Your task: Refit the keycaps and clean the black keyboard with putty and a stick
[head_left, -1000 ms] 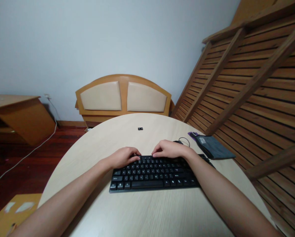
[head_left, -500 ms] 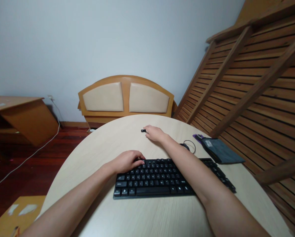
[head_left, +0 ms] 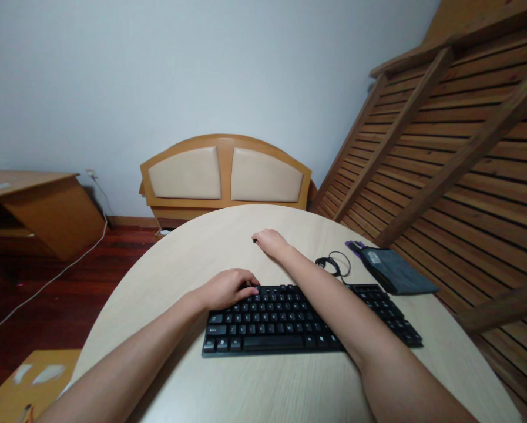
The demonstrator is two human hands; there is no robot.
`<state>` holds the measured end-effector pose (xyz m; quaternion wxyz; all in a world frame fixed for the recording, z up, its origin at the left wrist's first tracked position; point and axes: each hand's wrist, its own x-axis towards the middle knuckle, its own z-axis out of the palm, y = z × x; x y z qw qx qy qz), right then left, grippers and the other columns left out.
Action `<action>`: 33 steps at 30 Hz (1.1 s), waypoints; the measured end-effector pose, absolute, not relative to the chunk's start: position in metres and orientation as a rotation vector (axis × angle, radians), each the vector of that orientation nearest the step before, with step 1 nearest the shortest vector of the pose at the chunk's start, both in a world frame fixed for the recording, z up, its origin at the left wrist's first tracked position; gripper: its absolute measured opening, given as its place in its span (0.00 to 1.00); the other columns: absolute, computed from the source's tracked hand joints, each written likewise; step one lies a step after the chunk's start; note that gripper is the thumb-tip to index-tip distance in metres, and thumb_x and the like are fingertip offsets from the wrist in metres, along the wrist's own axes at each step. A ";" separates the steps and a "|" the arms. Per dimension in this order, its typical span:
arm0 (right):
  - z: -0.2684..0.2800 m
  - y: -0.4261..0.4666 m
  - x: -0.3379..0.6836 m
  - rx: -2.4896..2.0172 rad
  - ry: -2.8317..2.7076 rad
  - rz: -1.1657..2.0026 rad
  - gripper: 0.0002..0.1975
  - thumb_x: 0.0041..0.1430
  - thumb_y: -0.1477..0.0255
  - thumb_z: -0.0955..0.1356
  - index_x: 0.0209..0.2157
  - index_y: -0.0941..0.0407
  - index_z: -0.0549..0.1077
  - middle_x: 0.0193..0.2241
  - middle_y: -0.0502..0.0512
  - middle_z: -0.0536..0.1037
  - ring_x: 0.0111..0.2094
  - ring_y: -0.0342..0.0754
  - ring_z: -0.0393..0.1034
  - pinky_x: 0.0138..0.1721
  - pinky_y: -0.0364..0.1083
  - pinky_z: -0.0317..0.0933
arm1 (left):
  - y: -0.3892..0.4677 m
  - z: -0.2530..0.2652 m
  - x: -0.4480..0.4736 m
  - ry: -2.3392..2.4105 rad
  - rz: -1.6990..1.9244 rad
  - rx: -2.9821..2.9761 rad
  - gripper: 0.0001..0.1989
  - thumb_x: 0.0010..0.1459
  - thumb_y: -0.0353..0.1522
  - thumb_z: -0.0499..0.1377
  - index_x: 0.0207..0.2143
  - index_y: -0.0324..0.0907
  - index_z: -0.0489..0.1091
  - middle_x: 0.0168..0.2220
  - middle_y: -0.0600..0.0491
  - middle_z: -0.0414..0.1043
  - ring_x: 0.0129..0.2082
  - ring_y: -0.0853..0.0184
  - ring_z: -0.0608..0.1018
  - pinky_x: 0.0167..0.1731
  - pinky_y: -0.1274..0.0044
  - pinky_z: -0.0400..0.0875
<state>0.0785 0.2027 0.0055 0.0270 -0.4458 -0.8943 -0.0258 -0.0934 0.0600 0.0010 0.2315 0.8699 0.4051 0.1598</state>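
Observation:
A black keyboard (head_left: 276, 323) lies on the round pale table (head_left: 192, 252), partly covered by my right forearm. At its upper left, my left hand (head_left: 228, 288) has its fingers bent over the back edge and its thumb on the top row, gripping it. Farther out on the tabletop, my right hand (head_left: 271, 242) is closed around a small black piece (head_left: 254, 239), keycap-like in size. Only a dark bit of that piece shows at the fingertips. Behind my right forearm, the keyboard's thin black cable (head_left: 334, 261) lies coiled.
A dark grey pouch (head_left: 398, 269) with a purple edge lies at the table's right side. Beyond the table stands a padded wooden headboard (head_left: 225, 141). Wooden slats (head_left: 422, 153) lean on the right; a desk (head_left: 64, 205) and a white cord (head_left: 64, 267) are at left.
My right hand has moved slightly nearer and its fingers now cover most of the small black piece. More of the coiled cable shows. My left hand has stayed on the keyboard.

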 end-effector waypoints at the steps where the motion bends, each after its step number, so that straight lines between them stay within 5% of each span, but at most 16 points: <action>1: 0.006 0.198 0.081 -1.359 -2.774 -0.074 0.14 0.67 0.75 0.63 0.46 0.58 0.79 0.44 0.67 0.81 0.47 0.58 0.75 0.46 0.49 0.62 | 0.060 0.001 -0.094 1.113 0.437 2.390 0.11 0.66 0.37 0.57 0.45 0.43 0.76 0.43 0.49 0.79 0.42 0.61 0.79 0.44 0.71 0.72; 13: 0.009 0.136 0.135 -1.209 -2.777 0.112 0.11 0.65 0.71 0.67 0.47 0.53 0.79 0.42 0.59 0.83 0.46 0.53 0.76 0.46 0.45 0.61 | 0.063 -0.003 -0.095 1.105 0.447 2.399 0.13 0.65 0.38 0.56 0.45 0.43 0.76 0.43 0.49 0.80 0.41 0.62 0.79 0.43 0.72 0.72; 20: -0.002 0.135 0.146 -1.283 -2.607 0.223 0.25 0.61 0.76 0.68 0.60 0.56 0.68 0.49 0.58 0.80 0.50 0.51 0.74 0.49 0.43 0.62 | 0.061 0.000 -0.094 1.110 0.440 2.392 0.12 0.65 0.37 0.56 0.45 0.42 0.76 0.43 0.49 0.80 0.41 0.62 0.79 0.43 0.72 0.72; 33: 0.001 0.131 0.155 -1.284 -2.578 0.307 0.16 0.61 0.78 0.65 0.48 0.55 0.80 0.48 0.58 0.82 0.51 0.52 0.75 0.53 0.45 0.61 | 0.061 0.000 -0.095 1.114 0.435 2.380 0.13 0.66 0.39 0.56 0.45 0.43 0.76 0.43 0.49 0.80 0.40 0.62 0.79 0.43 0.72 0.71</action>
